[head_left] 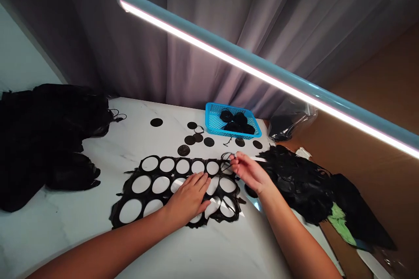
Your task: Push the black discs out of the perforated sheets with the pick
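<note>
A black sheet (151, 192) with rows of round holes lies flat on the white marble-patterned table. My left hand (188, 196) rests palm down on its middle, fingers stretched out and flat. Above the sheet's far right corner, my right hand (250, 170) is closed in a pinch on a thin black loop (225, 155). Whether that loop is still joined to the sheet, I cannot make out. Several black discs lie behind the sheet, among them one disc (183, 150) close to its far edge. Another dark disc (251, 190) lies partly hidden beside my right wrist.
A blue basket (211, 130) holding black round bundles stands at the back. Heaped black material (49, 139) covers the table's left side. To the right lies a pile of black scraps (294, 178) near a green cloth (341, 223). A lit tube lamp (229, 52) crosses overhead.
</note>
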The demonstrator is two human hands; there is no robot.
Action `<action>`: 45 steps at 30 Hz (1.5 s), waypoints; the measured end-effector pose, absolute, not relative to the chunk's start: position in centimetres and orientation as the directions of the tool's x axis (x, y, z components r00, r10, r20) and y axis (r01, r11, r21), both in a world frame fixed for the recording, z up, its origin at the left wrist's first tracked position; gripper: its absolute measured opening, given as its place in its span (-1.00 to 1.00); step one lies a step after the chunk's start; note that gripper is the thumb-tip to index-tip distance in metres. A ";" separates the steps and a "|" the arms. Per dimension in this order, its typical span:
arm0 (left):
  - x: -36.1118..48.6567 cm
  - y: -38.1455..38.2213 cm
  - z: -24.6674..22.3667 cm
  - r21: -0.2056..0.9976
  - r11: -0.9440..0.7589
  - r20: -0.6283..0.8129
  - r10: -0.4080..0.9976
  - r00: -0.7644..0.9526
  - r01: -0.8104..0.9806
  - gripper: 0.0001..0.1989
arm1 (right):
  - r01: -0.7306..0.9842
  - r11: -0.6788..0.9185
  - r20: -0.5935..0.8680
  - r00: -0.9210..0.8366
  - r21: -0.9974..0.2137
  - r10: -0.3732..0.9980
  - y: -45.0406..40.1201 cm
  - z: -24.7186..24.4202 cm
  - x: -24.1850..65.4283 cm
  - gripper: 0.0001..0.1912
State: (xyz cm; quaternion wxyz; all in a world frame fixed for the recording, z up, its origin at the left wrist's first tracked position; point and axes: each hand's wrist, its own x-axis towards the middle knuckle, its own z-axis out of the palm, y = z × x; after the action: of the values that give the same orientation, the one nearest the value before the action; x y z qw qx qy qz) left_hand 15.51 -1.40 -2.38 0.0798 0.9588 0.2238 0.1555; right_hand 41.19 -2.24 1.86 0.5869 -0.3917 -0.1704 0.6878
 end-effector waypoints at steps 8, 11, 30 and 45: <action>15.6 -1.7 -3.0 0.198 -0.880 0.250 0.472 0.846 0.432 -0.48 | -0.002 -0.063 -0.062 0.204 -0.998 0.977 -1.8 0.4 40.0 -0.72; 15.6 -1.8 -3.0 0.217 -0.875 0.249 0.478 0.842 0.433 -0.49 | 0.255 -0.014 -0.016 -0.004 -0.967 1.000 -2.4 -0.4 38.0 -0.75; 15.6 -2.1 -2.6 0.232 -0.867 0.206 0.487 0.849 0.441 -0.48 | 0.725 0.308 0.138 -0.285 -0.617 0.949 -3.6 -0.2 36.0 -0.89; 14.2 -1.9 -0.8 0.206 -0.866 0.230 0.495 0.838 0.455 -0.45 | 0.402 0.001 0.074 0.167 -0.916 0.983 2.0 0.5 39.0 -0.69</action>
State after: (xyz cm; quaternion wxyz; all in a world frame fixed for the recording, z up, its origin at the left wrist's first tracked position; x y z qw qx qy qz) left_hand 14.21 -1.89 -0.84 0.0718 0.9559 0.2484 0.1392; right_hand 38.99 1.97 0.50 0.4396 -0.6248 -0.5542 0.3305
